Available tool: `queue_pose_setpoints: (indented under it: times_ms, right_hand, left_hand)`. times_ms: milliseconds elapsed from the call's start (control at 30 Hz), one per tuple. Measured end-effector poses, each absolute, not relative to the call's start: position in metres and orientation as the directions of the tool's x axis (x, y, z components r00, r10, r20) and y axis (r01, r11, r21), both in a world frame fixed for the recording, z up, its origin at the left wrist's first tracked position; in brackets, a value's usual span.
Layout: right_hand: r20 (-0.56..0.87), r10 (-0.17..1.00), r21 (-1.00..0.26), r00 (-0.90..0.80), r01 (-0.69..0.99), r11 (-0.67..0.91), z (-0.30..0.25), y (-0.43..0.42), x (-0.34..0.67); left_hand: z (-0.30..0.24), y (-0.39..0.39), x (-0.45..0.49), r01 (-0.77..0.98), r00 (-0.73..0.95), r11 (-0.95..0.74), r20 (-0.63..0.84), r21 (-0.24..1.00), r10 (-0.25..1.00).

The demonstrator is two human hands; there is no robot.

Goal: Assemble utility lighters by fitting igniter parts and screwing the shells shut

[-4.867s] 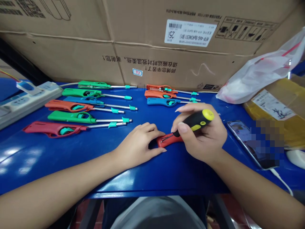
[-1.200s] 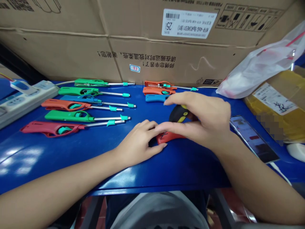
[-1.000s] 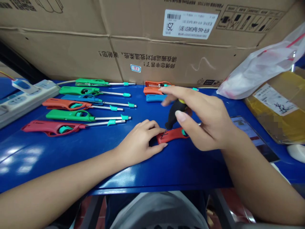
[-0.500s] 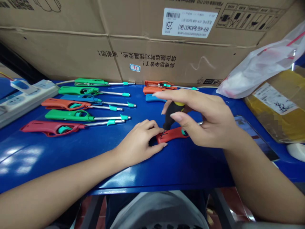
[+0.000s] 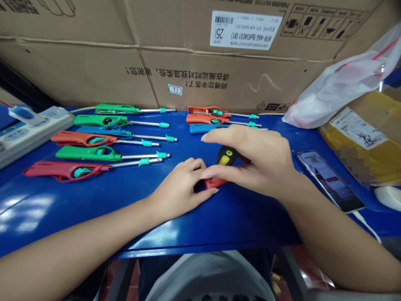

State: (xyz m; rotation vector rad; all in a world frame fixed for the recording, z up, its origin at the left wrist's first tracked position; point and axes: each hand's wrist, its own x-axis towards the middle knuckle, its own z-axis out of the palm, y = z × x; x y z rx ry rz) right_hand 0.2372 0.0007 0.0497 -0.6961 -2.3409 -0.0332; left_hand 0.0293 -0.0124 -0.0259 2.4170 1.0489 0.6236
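Note:
My left hand point(image 5: 181, 184) rests on the table, its thumb and forefinger closed around the handle end of a red gas lighter point(image 5: 215, 182). My right hand point(image 5: 263, 159) is over the same lighter and holds a black and yellow screwdriver point(image 5: 226, 156), with thumb and forefinger reaching out on either side of its handle. The screwdriver leans, and its tip is hidden behind the right thumb. Most of the red lighter is covered by the right hand. Just beyond lies a blue lighter point(image 5: 200, 128).
Several coloured lighters lie in a column at left, including a dark red lighter point(image 5: 62, 170). Orange lighters point(image 5: 206, 120) lie at the back by a cardboard box point(image 5: 94, 62). A power strip point(image 5: 37, 125) is far left; a phone point(image 5: 332, 184), plastic bag point(image 5: 332, 88) and taped parcel point(image 5: 385, 163) are right.
My right hand has shifted slightly left and turned over, tilting the screwdriver so its yellow end shows. More of the phone is uncovered. My left hand has stayed on the red lighter.

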Motion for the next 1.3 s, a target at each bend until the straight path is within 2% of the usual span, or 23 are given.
queue_pose_setpoints:
  times_ms: [167,367,433,533,600,733,900,1067,1200,1300]
  right_hand:
    - [0.524,0.490,-0.297,-0.696,0.390,0.872,0.056,-0.002,0.239]
    - [0.713,0.446,-0.094,-0.541,0.556,0.826,0.046,0.003,0.236]
    - [0.685,0.449,-0.117,-0.574,0.522,0.845,0.045,0.005,0.236]
    - [0.610,0.470,-0.227,-0.638,0.427,0.875,0.046,0.006,0.237]
    - [0.658,0.459,-0.204,-0.596,0.446,0.871,0.044,0.007,0.236]
    - [0.772,0.391,-0.079,-0.501,0.535,0.841,0.042,0.009,0.237]
    - [0.699,0.390,-0.181,-0.599,0.380,0.907,0.045,0.008,0.238]
    - [0.775,0.376,-0.119,-0.508,0.467,0.876,0.043,0.006,0.232]
    - [0.677,0.405,-0.210,-0.615,0.367,0.906,0.047,0.004,0.233]
    - [0.682,0.412,-0.229,-0.605,0.359,0.905,0.048,0.003,0.233]
  left_hand:
    - [-0.027,-0.012,0.028,0.546,0.635,-0.654,0.251,0.523,0.731]
    - [-0.027,-0.012,0.029,0.545,0.624,-0.644,0.252,0.537,0.739]
    - [-0.027,-0.011,0.029,0.536,0.631,-0.651,0.258,0.537,0.732]
    - [-0.028,-0.011,0.028,0.537,0.633,-0.654,0.258,0.533,0.730]
    - [-0.029,-0.011,0.028,0.540,0.630,-0.650,0.255,0.535,0.734]
    - [-0.028,-0.011,0.028,0.537,0.638,-0.645,0.239,0.544,0.732]
    - [-0.028,-0.011,0.029,0.534,0.636,-0.656,0.259,0.533,0.727]
    - [-0.029,-0.011,0.029,0.550,0.624,-0.633,0.236,0.545,0.745]
    - [-0.028,-0.011,0.029,0.543,0.629,-0.638,0.239,0.546,0.740]
    - [-0.028,-0.011,0.029,0.544,0.627,-0.642,0.246,0.540,0.739]
